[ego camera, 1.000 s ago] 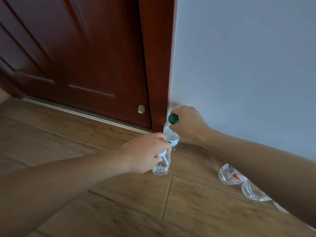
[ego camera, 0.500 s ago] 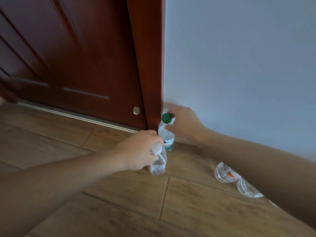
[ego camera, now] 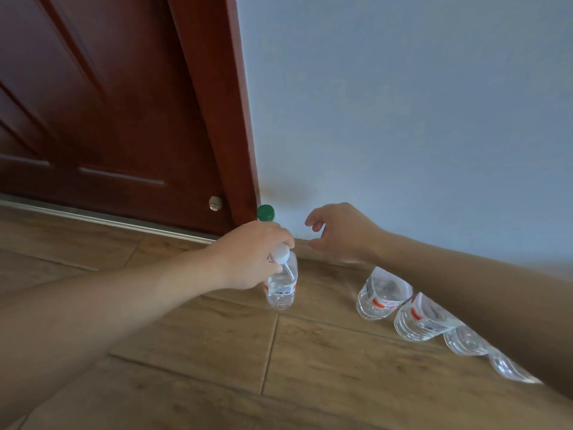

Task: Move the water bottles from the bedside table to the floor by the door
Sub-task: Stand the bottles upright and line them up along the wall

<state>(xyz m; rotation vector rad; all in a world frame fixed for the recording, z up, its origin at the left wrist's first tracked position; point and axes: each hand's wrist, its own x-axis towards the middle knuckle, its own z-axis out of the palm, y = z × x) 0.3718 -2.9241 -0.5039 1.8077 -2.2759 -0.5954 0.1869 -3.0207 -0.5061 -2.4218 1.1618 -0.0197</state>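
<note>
The left hand point(ego camera: 248, 254) grips the neck of a white-capped bottle point(ego camera: 281, 287) standing on the wooden floor point(ego camera: 192, 336) by the door point(ego camera: 108, 119), while the right hand point(ego camera: 338, 232) hangs open and empty — just right of a green-capped bottle point(ego camera: 266, 213) at the door frame — with more bottles point(ego camera: 403, 308) lined along the wall.

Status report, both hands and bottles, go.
Left hand gripping white-capped clear plastic bottle, upright on floor. Right hand open, clear of green-capped bottle. Nothing in the way.
</note>
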